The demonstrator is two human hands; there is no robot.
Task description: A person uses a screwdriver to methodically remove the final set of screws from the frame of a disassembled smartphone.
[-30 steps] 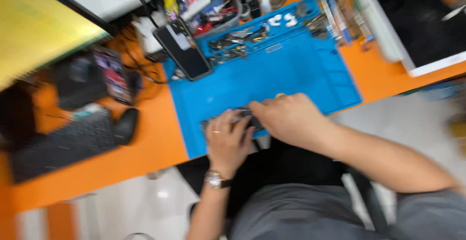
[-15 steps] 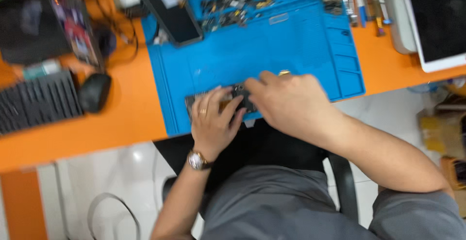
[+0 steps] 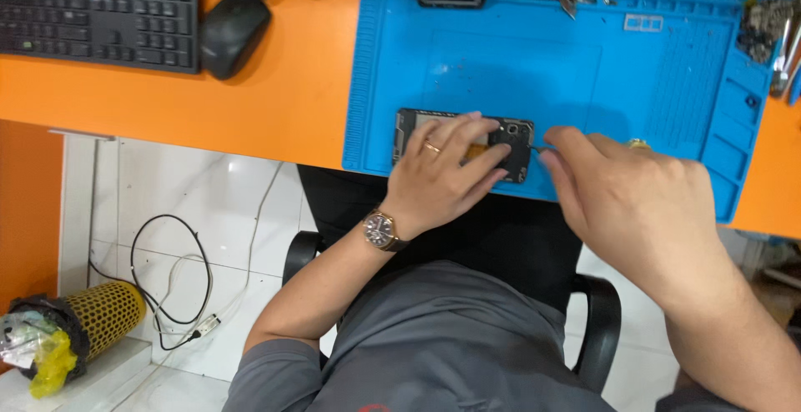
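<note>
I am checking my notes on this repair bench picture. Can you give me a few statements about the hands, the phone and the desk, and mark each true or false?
1. The left hand rests flat on the opened phone. True.
2. The phone lies on the bare orange desk. False: it lies on the blue mat.
3. The right hand is at the phone's right end and holds a thin metal tool tip to it. True.
4. A mouse sits right of the keyboard. True.
5. The wristwatch is on the right wrist. False: it is on the left wrist.
</note>
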